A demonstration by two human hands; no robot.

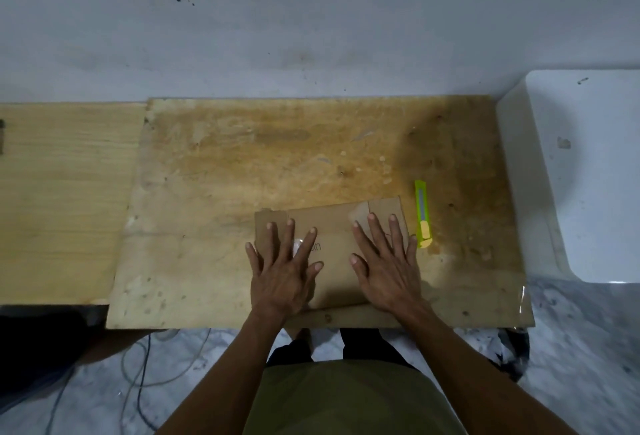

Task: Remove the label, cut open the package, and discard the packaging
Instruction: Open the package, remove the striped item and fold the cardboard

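Note:
A flat brown cardboard package [332, 226] lies near the front edge of a stained plywood board [242, 175]. Tape strips show at its upper left and upper right corners, and a small pale patch with faint print sits near its middle. My left hand [284, 268] rests flat on the left half of the package, fingers spread. On the right half my right hand [388, 261] lies flat the same way. Neither hand grips anything. A lime-green utility knife [423, 214] with a yellow slider lies on the board just right of the package, beside my right hand.
A pale wooden panel [62, 199] adjoins the board on the left. A white container [588, 175] stands at the right. A grey wall rises behind. Cables [145, 365] and a dark bag [512, 355] lie on the marbled floor below the board's front edge.

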